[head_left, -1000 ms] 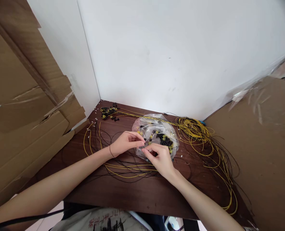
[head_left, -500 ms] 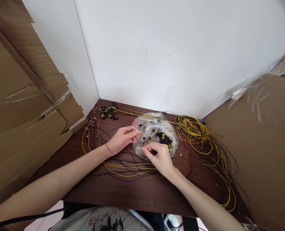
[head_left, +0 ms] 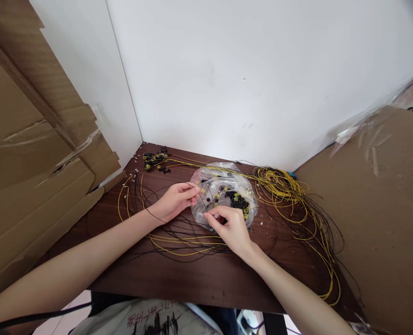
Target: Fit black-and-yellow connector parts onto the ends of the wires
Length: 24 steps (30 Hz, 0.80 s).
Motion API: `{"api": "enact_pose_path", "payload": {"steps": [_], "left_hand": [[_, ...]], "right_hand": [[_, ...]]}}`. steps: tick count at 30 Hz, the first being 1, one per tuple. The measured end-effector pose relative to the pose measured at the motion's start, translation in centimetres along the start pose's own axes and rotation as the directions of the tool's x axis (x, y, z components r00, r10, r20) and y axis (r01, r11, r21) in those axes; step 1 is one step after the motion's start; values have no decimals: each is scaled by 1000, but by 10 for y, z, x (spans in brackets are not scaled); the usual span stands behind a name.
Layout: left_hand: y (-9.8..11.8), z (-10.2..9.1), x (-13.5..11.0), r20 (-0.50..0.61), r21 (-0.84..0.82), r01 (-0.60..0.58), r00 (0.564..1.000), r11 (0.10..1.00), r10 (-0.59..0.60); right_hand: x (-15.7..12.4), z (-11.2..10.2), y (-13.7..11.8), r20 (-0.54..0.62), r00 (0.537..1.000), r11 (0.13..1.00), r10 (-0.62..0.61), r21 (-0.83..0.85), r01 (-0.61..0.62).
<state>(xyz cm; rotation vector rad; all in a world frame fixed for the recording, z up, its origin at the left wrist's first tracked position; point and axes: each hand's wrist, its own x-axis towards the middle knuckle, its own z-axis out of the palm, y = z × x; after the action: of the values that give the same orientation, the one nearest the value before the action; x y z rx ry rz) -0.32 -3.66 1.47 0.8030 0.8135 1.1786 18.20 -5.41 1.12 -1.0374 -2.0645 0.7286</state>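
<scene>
My left hand [head_left: 178, 199] pinches a thin black wire [head_left: 202, 199] between thumb and forefinger, above the left side of a clear plastic bag. Lower and to the right, my right hand [head_left: 229, 228] is closed in a pinch on the same wire. A short stretch of it runs between the two sets of fingertips. Beneath them lies the plastic bag [head_left: 223, 170] holding small black parts [head_left: 238, 201] and yellow ones [head_left: 245, 213]. Loose black and yellow wires [head_left: 189, 239] curve across the tabletop under both wrists.
A tangled coil of yellow and black wires [head_left: 279, 184] lies at the right. Black and yellow pieces [head_left: 154, 160] are heaped at the back left, joined by long wires to the coil. Cardboard walls [head_left: 46, 186] and a white panel [head_left: 206, 83] enclose the brown table [head_left: 178, 279].
Both hands keep their pinch on the black wire and have barely moved. The whole view has shifted slightly.
</scene>
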Motion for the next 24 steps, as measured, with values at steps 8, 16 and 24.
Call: {"api": "enact_pose_path", "payload": {"steps": [8,16,24], "left_hand": [[3,3,-3,73,213,-19,997,977,4],[3,5,-5,127,250,-16,992,968,-16],[1,-4,4,-42,-166,19,999,986,-26]], "right_hand": [[0,1,0,8,1000,1000,-4,-2,4],[-1,-1,-1,21,1000,1000,12,25,-12],[0,0,-1,17,1000,1000,5,6,-5]]}}
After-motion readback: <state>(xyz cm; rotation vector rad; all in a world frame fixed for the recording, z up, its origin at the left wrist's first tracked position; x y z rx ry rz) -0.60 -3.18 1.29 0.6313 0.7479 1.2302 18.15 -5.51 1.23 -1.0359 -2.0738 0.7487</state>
